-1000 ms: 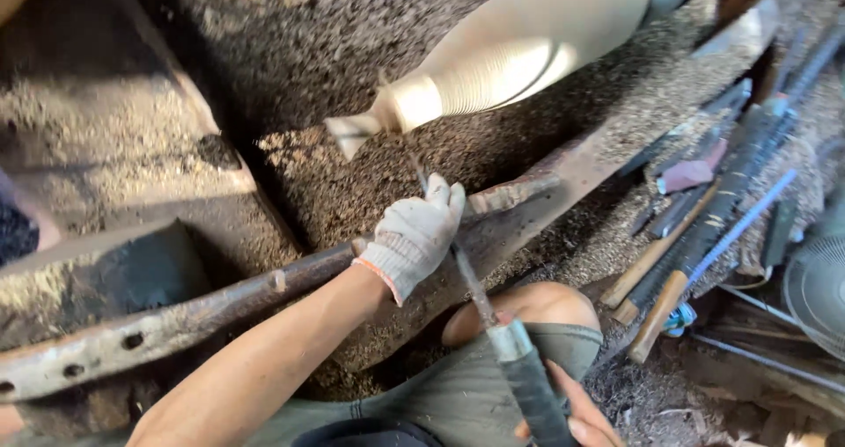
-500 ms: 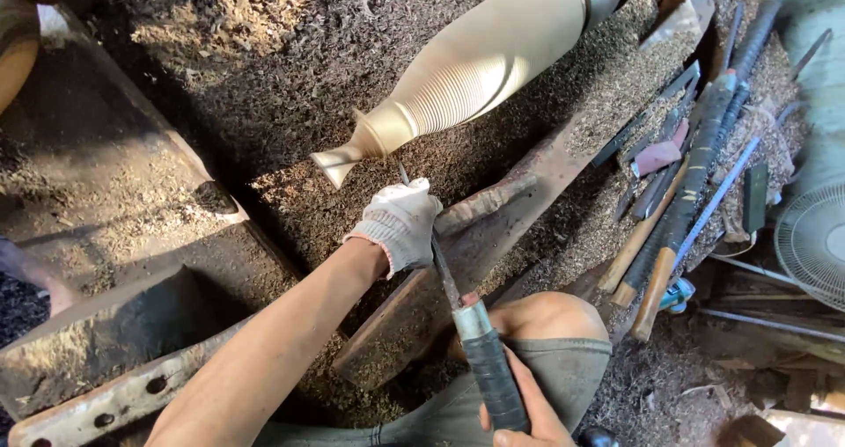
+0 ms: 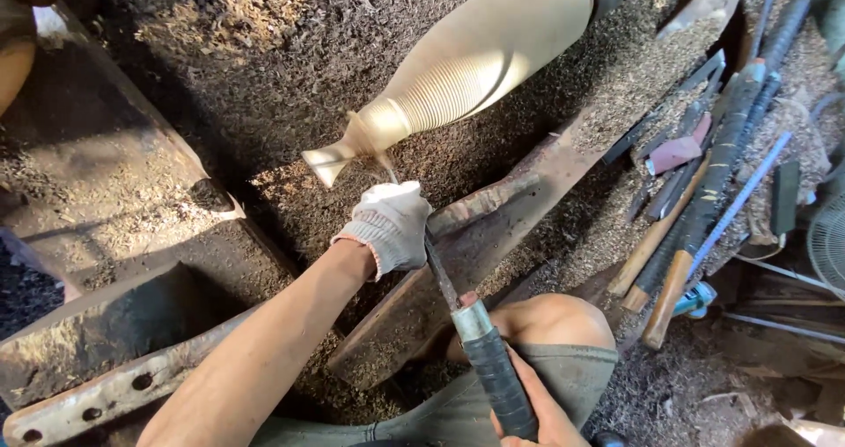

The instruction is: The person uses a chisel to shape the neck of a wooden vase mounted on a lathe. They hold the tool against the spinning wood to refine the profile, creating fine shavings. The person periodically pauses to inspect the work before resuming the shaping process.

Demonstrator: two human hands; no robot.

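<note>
Gloved left hand (image 3: 390, 227) grips the chisel's blade (image 3: 440, 275) just below the ribbed wooden vase (image 3: 458, 69); bare right hand (image 3: 537, 412) clasps its wrapped handle (image 3: 497, 377).

The gloved left hand (image 3: 387, 227) has moved up along the rusty tool rest (image 3: 493, 205) toward the pale wooden workpiece (image 3: 458, 73), and the turning chisel (image 3: 440, 275) tip, a second ago short of the wood, now meets the flared narrow neck. The right hand (image 3: 541, 412) on the black-wrapped handle (image 3: 497, 377) has followed up beside the knee (image 3: 554, 319). The workpiece now appears larger and further right.
</note>
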